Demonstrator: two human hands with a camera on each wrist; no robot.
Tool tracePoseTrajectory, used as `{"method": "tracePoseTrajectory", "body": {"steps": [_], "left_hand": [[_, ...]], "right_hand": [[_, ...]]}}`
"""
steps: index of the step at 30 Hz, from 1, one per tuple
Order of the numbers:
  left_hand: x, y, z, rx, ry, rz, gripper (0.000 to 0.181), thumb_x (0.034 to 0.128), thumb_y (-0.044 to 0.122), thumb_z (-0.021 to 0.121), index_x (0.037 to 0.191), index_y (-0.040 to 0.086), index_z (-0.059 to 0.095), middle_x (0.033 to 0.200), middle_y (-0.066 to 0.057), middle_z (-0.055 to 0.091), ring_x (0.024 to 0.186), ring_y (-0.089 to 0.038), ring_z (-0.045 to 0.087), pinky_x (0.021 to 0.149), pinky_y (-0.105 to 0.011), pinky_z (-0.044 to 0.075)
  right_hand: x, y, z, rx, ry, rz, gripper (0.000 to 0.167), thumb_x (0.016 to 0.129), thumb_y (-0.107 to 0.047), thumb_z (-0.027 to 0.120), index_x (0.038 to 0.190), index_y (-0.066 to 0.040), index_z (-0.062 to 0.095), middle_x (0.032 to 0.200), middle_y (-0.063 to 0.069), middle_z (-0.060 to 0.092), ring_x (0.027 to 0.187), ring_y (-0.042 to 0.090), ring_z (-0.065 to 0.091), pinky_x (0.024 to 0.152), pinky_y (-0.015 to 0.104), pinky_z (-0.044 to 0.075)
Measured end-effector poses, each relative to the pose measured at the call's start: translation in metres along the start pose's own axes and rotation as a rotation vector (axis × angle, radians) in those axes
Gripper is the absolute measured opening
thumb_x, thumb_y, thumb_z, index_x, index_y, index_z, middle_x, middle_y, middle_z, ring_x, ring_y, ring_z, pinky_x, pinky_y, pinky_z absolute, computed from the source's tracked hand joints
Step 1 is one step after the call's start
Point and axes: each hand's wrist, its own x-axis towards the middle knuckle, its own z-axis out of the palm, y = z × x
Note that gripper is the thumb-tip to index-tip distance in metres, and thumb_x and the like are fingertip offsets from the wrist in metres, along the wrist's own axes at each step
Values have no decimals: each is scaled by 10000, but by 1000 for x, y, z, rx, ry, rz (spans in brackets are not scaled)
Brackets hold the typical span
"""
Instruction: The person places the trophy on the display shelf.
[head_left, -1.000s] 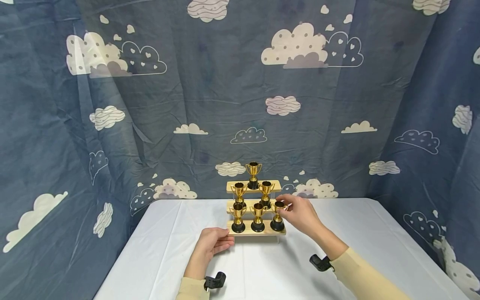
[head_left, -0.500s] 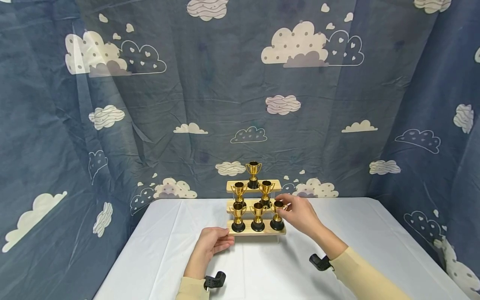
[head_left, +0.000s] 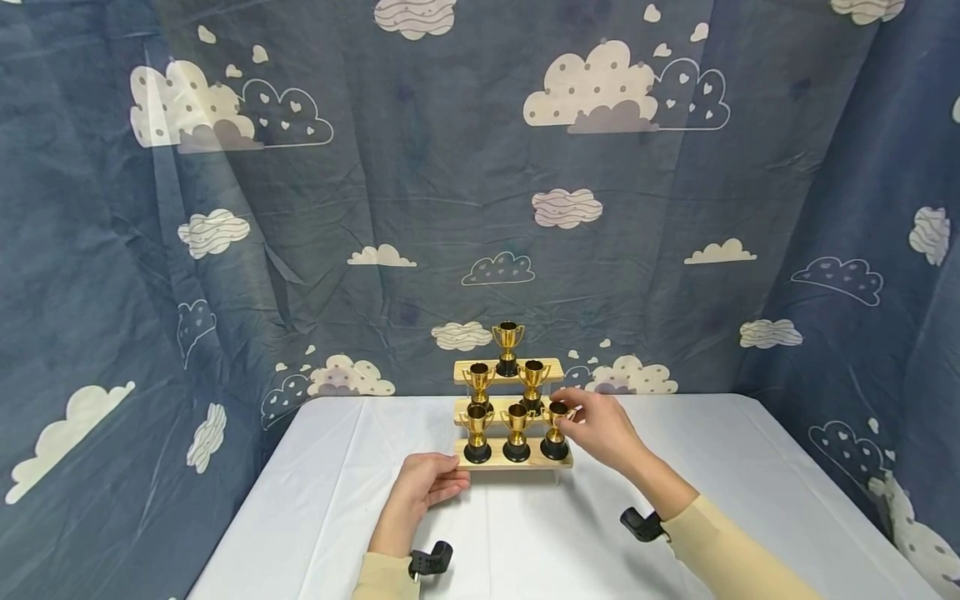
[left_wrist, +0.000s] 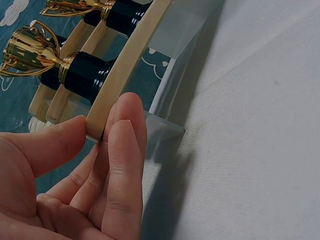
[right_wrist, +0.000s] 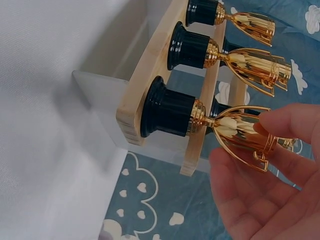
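A three-step wooden display stand [head_left: 517, 466] with clear supports stands on the white table. Small gold trophies with black bases stand upright on it: three on the lowest step, two on the middle one, one trophy [head_left: 507, 337] on top. My left hand [head_left: 424, 485] pinches the left end of the lowest board [left_wrist: 112, 90], thumb at the upper side and fingers beneath. With thumb and fingers, my right hand [head_left: 604, 427] holds the cup of the rightmost lowest trophy [right_wrist: 172, 112], whose base rests on the board. The fingers partly hide that cup.
The white-covered table [head_left: 360, 450] stretches out on both sides of the stand. Close behind it hangs a dark blue curtain [head_left: 442, 200] with cloud prints, which also closes off the left and right sides. Each wrist wears a small black camera [head_left: 431, 559].
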Motion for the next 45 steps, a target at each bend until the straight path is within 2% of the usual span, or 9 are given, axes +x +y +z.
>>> {"method": "tracePoseTrajectory", "body": {"steps": [13,22,34,40,45], "left_hand": [[1,0,0,6,2,5,352,950,95,662,1185,-161,603,847,-180,743,744,-240,751,674,-285,624],[0,0,2,13,10,-1,369,948,114,673,1187,-159,607,842,-174,744,741,-237,751,664,-279,623],[1,-1,1,9,21,-7,371,936,124,679,1179,-151,624,844,-187,742,727,-250,750,646,-276,621],[-1,-1,0,20,27,-8,346,939,127,680,1155,-140,643,856,-187,743,739,-254,751,659,-286,623],[0,1,0,33,17,-2,349,933,138,690,1136,-141,645,852,-180,743,733,-245,750,660,-280,622]], "right_hand": [[-3,2,0,1,11,-19,381,869,-189,725,1248,-181,693,1032,-8,712,793,116,662,614,322,526],[-6,4,-1,-12,3,25,476,873,-213,737,1336,-204,627,1094,22,713,831,132,686,656,362,553],[-18,6,-17,-58,59,-18,476,885,-189,740,1343,-228,616,1093,29,708,903,225,703,677,407,571],[-26,8,-26,-84,93,-40,481,880,-177,739,1344,-211,622,1072,2,711,891,201,702,675,401,565],[-30,9,-31,-95,92,-36,482,881,-166,742,1345,-219,621,1092,20,711,898,204,703,671,411,569]]}}
